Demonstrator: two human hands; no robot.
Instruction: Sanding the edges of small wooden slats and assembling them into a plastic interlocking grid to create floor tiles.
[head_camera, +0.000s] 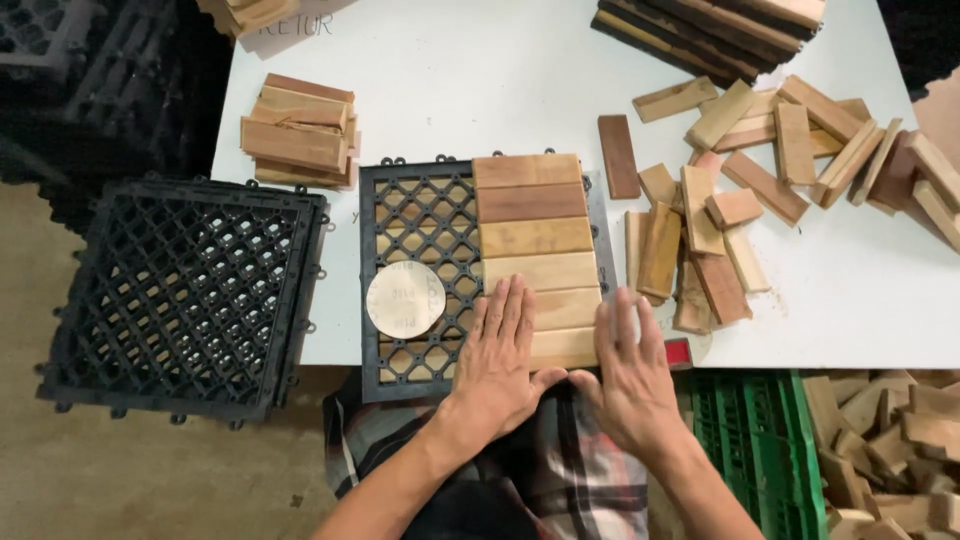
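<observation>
Pressing flat on a column of wooden slats (537, 255), the left hand (497, 362) lies with fingers straight and together, its grip fully open and closed on nothing; the fingertips rest on the lower slats. The right hand (628, 375) lies just to the right of it, also spread flat with an open grip, its fingers along the right edge of the slat column and the thumb tucked toward the left hand's thumb at the near edge. The slats sit on the right half of a black plastic grid tile (420, 225) that rests on the white surface (480, 80). Just left of the left hand, a round sanding disc (405, 299) lies on the bare part of the grid. Beyond the right hand, up and to the right, loose wooden pieces (720, 200) lie scattered on the surface. Well left of the left hand, a stack of black grid tiles (185, 295) stands beside the surface, and beyond it a small pile of slats (300, 130). A green crate (755, 440) stands just right of the right hand's wrist.
</observation>
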